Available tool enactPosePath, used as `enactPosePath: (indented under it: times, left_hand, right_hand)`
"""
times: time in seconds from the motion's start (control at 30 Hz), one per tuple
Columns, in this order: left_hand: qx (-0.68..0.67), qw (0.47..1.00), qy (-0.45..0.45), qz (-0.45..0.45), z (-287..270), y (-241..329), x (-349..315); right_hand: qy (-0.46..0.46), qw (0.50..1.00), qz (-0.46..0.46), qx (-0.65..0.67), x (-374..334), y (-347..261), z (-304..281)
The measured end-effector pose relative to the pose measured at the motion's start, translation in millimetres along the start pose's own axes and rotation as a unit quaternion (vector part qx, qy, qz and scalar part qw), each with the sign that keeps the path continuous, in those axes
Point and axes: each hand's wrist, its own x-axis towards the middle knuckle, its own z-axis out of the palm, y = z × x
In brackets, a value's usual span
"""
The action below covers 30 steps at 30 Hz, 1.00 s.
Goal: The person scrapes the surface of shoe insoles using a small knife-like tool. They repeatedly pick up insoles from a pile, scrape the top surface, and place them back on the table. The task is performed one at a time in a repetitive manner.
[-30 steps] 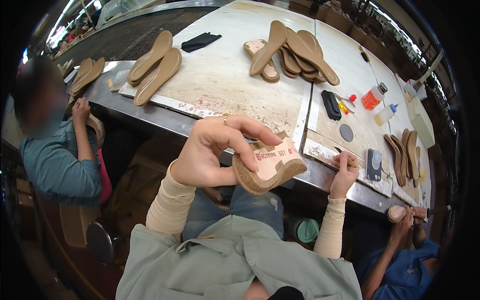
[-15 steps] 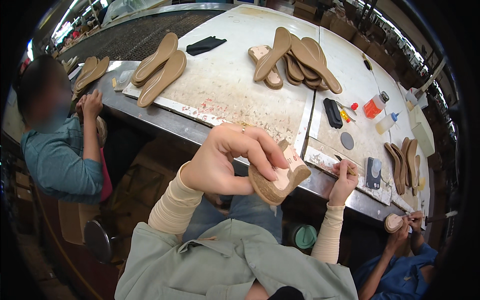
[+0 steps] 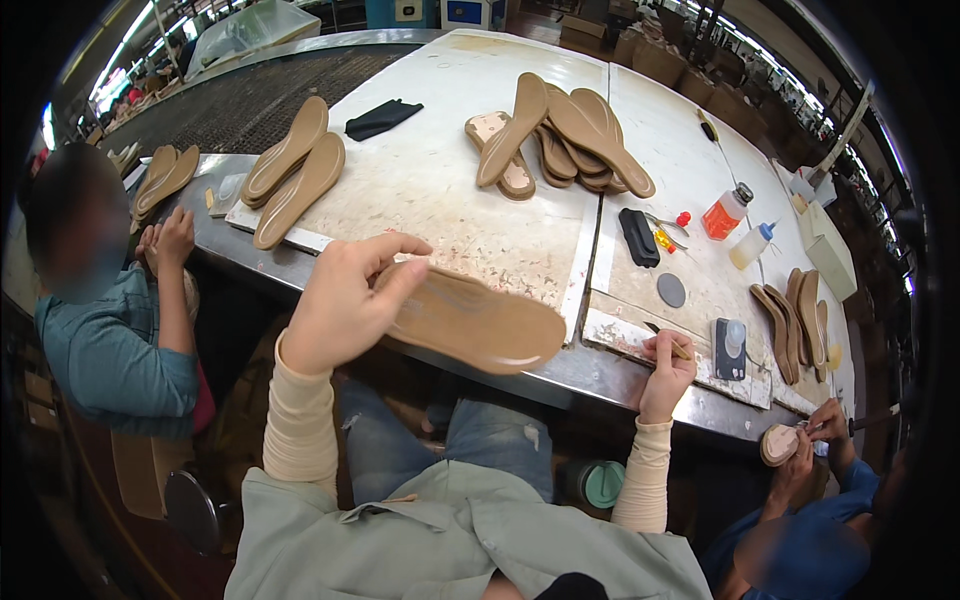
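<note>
Over the table's near edge, my left hand point(image 3: 345, 300) grips one end of a brown shoe footbed point(image 3: 485, 325) between thumb and fingers. Its smooth top face is turned toward me, with a pale curved mark near the free end. My right hand point(image 3: 667, 380) rests by the table edge, closed around a thin tool point(image 3: 681, 350) with a tan handle and dark pointed tip; its exact kind is unclear. A pile of similar footbeds point(image 3: 580, 140) lies at the far middle, one showing a pale patterned underside point(image 3: 489, 127). Two more footbeds point(image 3: 300, 190) lie to the left.
On the right of the white table point(image 3: 420, 190) are a black case point(image 3: 638, 237), a grey disc point(image 3: 671, 290), a bottle of red liquid point(image 3: 727, 211), a squeeze bottle point(image 3: 752, 246), a phone point(image 3: 729, 362) and standing footbeds point(image 3: 790, 320). Co-workers sit at both sides.
My left hand has moved left and turned the footbed from its pale, cork-edged underside to its brown top face. My right hand still holds the thin tool. The view has shifted slightly.
</note>
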Motion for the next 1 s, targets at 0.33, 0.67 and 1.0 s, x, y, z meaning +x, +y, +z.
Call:
enactPosePath:
  times: [0.33, 0.67, 1.0]
  left_hand:
    - [-0.352, 0.929, 0.076, 0.088, 29.9, 24.1, 125.9]
    - [-0.341, 0.907, -0.008, 0.247, 69.7, 6.7, 119.4]
    - [0.283, 0.888, 0.326, -0.157, -32.1, -244.5, 125.1]
  right_hand:
    - [0.001, 1.0, 0.008, 0.022, 0.1, -2.9, 4.7]
    - [0.003, 1.0, 0.007, 0.015, -0.8, -4.7, 6.5]
    - [0.013, 1.0, 0.002, 0.011, -0.1, -1.9, 5.6]
